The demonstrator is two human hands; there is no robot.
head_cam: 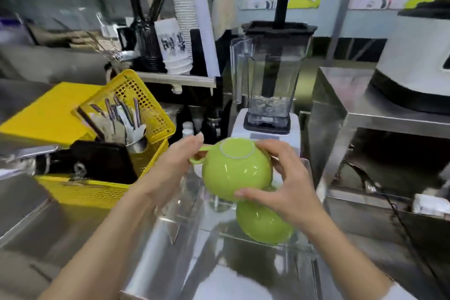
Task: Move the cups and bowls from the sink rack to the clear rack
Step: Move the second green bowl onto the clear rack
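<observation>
I hold a green cup point(235, 170) upside down, its white foot ring facing up. My left hand point(175, 165) pinches its handle on the left side. Across from it, my right hand point(285, 185) grips the body with thumb and fingers. The cup hangs just above a second green cup or bowl point(261, 225) that lies upside down in the clear rack point(185, 202) on the steel counter. Left of my hands, the yellow basket rack point(97, 190) holds cutlery and dark items.
A blender point(270, 75) stands right behind the cup. At the right is a steel stand point(345, 105) with an appliance on it. Stacked paper cups point(181, 19) and black bottles fill the back shelf. Small bottles stand between the yellow rack and the blender.
</observation>
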